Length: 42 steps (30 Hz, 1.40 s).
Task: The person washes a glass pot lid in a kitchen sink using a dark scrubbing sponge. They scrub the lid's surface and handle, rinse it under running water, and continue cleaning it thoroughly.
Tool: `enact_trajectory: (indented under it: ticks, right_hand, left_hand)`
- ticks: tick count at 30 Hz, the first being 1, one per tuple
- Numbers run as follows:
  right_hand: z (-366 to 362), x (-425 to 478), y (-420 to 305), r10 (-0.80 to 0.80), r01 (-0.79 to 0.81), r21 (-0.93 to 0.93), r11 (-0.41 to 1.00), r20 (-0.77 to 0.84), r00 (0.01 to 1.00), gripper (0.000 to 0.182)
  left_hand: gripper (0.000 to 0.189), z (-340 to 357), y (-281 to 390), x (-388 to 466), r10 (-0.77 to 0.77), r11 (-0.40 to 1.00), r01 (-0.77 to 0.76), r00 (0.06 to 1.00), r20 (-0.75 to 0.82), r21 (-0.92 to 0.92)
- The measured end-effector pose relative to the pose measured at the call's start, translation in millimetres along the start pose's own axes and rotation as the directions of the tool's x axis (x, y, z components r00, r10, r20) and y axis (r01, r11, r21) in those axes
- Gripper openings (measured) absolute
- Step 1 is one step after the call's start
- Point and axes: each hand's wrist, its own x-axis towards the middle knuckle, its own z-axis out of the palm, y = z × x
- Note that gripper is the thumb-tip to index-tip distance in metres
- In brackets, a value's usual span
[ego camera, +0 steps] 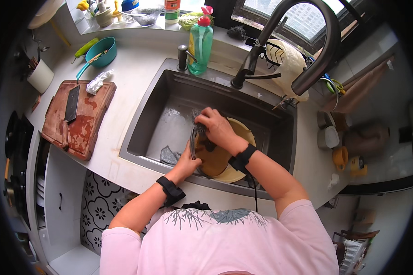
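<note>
Over the dark kitchen sink (158,103), my left hand (186,165) grips the lower rim of a glass pot lid (211,156) with a dark knob, held tilted. My right hand (215,129) holds a steel-wool scrubber (199,124) against the lid's upper rim. Behind and under the lid, a yellow basin (241,132) sits in the sink. A grey cloth (168,155) lies on the sink floor, left of my left hand. Both wrists wear black bands.
A black gooseneck faucet (258,51) arches over the back right. A green soap bottle (200,48) stands at the back rim. To the left, a cleaver (72,105) lies on a wooden cutting board (101,120), near a teal pan (106,56). An orange mug (340,157) stands right.
</note>
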Motion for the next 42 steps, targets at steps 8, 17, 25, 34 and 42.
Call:
enact_trajectory:
  ticks: [8,17,25,34,42]
  right_hand:
    - [5,-9,102,0.573,-0.590,0.043,0.806,0.190,0.797,0.034]
    - [-1,3,62,0.335,-0.338,0.079,0.938,0.053,0.941,0.035]
    - [-1,8,16,0.187,-0.192,0.088,0.977,0.068,0.980,0.032]
    - [-24,-21,123,0.601,-0.627,0.280,0.727,0.182,0.778,0.042]
    - [-66,-69,92,0.688,-0.764,0.556,0.327,0.415,0.596,0.040]
  left_hand:
    - [0.083,5,20,-6,-0.079,0.996,0.081,0.996,0.030,-0.042]
    - [0.084,4,5,-3,-0.063,0.996,0.066,0.997,0.042,-0.065]
    - [0.089,-1,1,1,-0.040,0.999,0.041,0.997,0.064,-0.019]
    - [0.095,0,40,-13,-0.122,0.945,0.145,0.988,0.096,-0.294]
    - [0.094,-7,49,-8,-0.016,0.901,0.034,0.999,0.044,-0.433]
